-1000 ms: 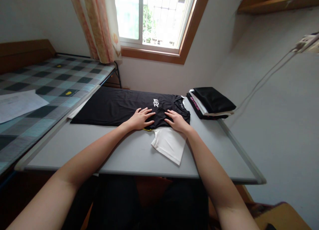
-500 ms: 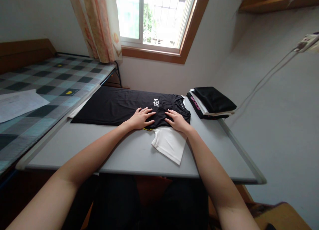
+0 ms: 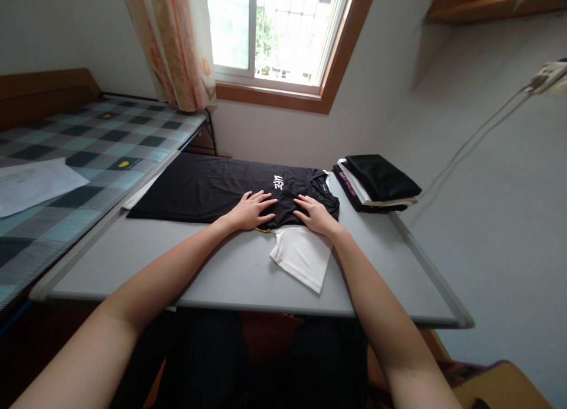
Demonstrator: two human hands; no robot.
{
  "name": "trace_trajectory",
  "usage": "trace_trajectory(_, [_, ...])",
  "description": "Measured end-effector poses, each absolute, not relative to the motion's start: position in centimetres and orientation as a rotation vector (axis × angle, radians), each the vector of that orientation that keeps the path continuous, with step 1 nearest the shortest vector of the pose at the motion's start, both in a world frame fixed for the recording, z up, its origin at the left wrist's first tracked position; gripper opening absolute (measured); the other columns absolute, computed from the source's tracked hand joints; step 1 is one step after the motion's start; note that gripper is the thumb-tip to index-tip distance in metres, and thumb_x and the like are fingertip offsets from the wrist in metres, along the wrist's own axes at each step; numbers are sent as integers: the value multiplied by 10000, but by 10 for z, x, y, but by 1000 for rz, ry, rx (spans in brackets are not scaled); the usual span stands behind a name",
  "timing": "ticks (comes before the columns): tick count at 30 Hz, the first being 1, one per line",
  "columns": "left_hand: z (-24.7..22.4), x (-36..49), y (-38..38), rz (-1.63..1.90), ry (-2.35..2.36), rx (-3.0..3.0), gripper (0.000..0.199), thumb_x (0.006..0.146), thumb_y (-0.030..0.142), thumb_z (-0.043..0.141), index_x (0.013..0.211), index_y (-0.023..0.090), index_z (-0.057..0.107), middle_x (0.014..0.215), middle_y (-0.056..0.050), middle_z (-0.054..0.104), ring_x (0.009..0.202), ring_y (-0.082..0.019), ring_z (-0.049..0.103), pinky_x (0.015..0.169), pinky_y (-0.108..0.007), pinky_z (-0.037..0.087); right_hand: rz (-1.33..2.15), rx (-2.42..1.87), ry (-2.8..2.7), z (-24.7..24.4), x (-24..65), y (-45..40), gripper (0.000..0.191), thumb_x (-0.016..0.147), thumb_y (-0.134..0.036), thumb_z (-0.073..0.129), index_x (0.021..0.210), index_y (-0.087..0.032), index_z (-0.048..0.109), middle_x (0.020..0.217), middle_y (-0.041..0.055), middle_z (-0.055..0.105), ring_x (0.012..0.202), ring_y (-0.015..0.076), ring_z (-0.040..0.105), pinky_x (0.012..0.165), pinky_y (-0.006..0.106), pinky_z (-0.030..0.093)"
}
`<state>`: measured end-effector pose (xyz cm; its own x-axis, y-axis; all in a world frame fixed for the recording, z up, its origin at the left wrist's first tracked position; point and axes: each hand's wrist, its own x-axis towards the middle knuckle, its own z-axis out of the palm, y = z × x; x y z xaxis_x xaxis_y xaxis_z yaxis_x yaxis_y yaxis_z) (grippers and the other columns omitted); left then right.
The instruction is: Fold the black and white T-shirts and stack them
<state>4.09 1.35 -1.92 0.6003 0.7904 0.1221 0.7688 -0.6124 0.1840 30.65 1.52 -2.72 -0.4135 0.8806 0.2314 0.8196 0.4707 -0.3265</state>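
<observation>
A black T-shirt (image 3: pixel 212 187) with white lettering lies lengthwise on the grey table (image 3: pixel 212 273), its collar to the right. One white sleeve (image 3: pixel 303 256) sticks out from it toward me. My left hand (image 3: pixel 251 211) rests flat on the black cloth near the lettering, fingers spread. Flat on the shirt between the lettering and the collar is my right hand (image 3: pixel 315 214), its fingers also apart. Neither hand grips the fabric. A thin yellow edge shows beside my left wrist.
A stack of folded clothes (image 3: pixel 376 181), black and white, sits at the table's back right corner. To the left is a bed with a checked cover (image 3: pixel 97 155) and papers (image 3: pixel 35 184) on it. A cable (image 3: pixel 478 122) hangs along the right wall.
</observation>
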Motion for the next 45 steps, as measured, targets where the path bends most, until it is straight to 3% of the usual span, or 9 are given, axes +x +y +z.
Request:
trace_trajectory(23, [-19, 41, 14, 287, 1326, 2726, 579, 993, 545, 415, 1503, 272, 432, 1578, -88, 393, 1478, -300, 294, 1188, -538, 190, 198, -1458, -2381, -22, 303, 12, 476, 942, -318, 595, 1371, -111, 606, 1486, 176, 502, 1396, 308, 448, 1171, 447, 356])
trace_trajectory(45, [-18, 41, 13, 282, 1336, 2724, 575, 995, 539, 415, 1503, 270, 432, 1579, -85, 392, 1476, -299, 298, 1188, -540, 192, 217, -1457, -2372, -23, 304, 12, 480, 939, -341, 597, 1377, -144, 607, 1498, 161, 492, 1394, 310, 451, 1167, 460, 361])
